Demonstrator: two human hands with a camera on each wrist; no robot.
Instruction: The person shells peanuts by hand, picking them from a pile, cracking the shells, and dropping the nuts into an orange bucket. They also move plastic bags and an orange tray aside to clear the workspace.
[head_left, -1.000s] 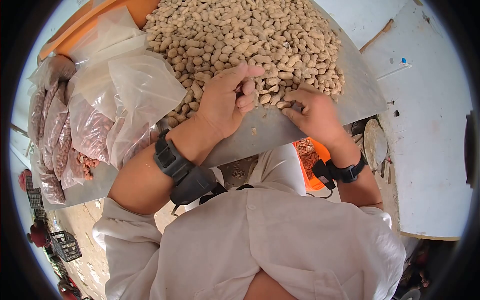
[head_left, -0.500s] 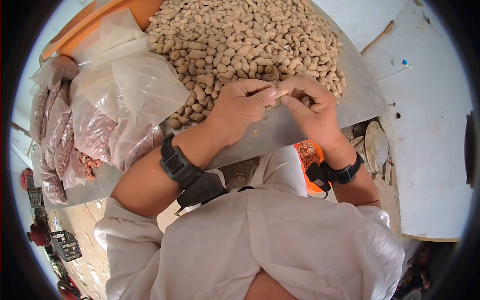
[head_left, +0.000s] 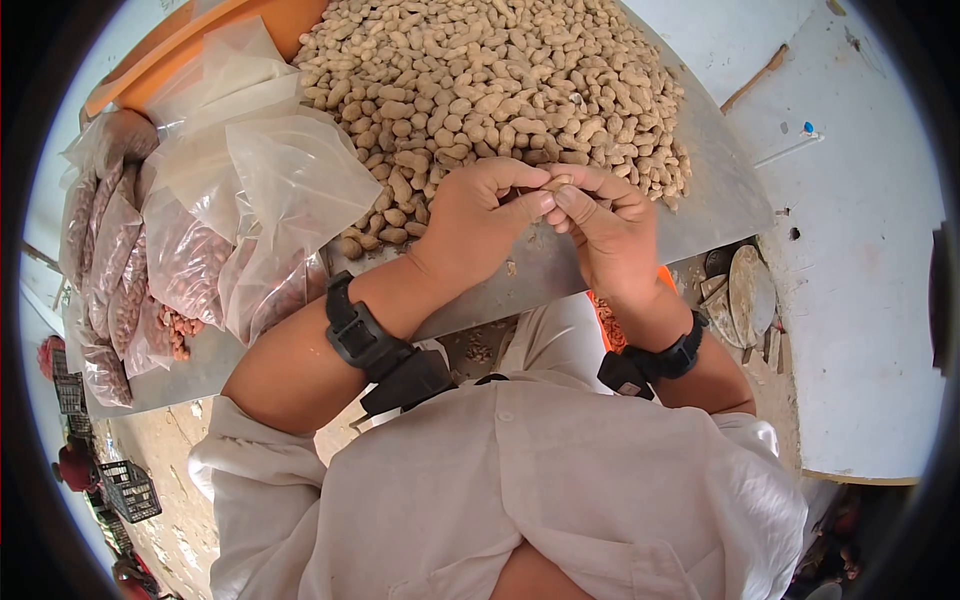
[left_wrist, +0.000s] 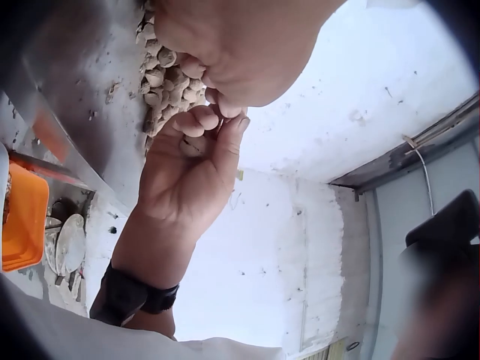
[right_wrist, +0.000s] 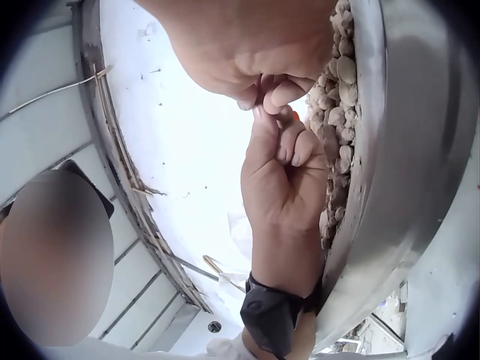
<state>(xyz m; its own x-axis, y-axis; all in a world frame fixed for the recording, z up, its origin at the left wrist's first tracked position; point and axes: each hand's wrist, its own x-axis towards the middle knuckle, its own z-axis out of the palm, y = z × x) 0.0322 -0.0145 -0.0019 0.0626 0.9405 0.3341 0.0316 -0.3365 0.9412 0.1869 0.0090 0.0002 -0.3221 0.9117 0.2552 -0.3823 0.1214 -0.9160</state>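
Note:
Both hands meet over the near edge of a heap of unshelled peanuts [head_left: 500, 90]. The left hand [head_left: 475, 220] and the right hand [head_left: 618, 235] pinch one small peanut [head_left: 559, 182] between their touching thumbs and forefingers. In the left wrist view, the right hand [left_wrist: 184, 176] has curled fingers with something pale, perhaps a pod, against its palm. Seen in the right wrist view, the left hand [right_wrist: 285, 176] has its other fingers curled in; the pinched peanut is mostly hidden there by the right hand [right_wrist: 247, 52].
Clear plastic bags of reddish kernels [head_left: 190, 260] lie on the metal table [head_left: 715, 205] at the left, beside an orange tub [head_left: 270, 25]. Loose kernels [head_left: 178, 330] lie by the bags. Below the right forearm, an orange container [head_left: 603, 325] of reddish pieces is partly hidden.
The hands were apart at the heap's edge, then came together around a peanut. Since then the right hand has shifted slightly left and closer to the left hand.

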